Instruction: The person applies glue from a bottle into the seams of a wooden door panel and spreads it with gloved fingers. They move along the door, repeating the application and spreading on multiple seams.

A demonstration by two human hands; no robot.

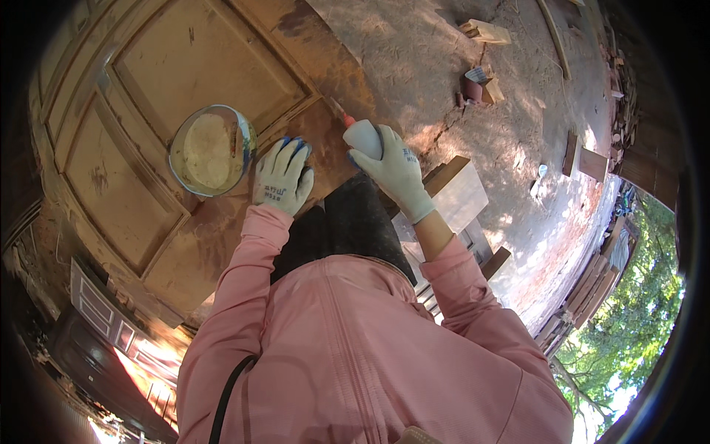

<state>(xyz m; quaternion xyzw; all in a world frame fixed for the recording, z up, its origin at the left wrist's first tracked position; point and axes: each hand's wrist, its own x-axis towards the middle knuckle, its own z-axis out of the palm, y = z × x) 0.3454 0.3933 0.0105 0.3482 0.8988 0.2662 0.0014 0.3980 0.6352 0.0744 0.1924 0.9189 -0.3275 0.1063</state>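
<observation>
Squeeze bottle (pixel 364 140) fills the right hand (pixel 397 169); left hand (pixel 282 176), apparently empty, spreads over the panelled door (pixel 211 63). Dispensing seems the step, calling for steady aim.

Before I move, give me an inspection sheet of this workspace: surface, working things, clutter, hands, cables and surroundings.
Surface: brown panelled wooden door, darkly stained in places.
Working things: pale bottle with a red tip; round bowl on the door, with pale contents.
Clutter: wood offcuts on the ground.
Hands: both gloved; left hand beside the bowl, holding nothing visible; right hand grips the bottle.
Cables: black cord or strap against the pink jacket; which, unclear.
Surroundings: green foliage at lower right.
</observation>
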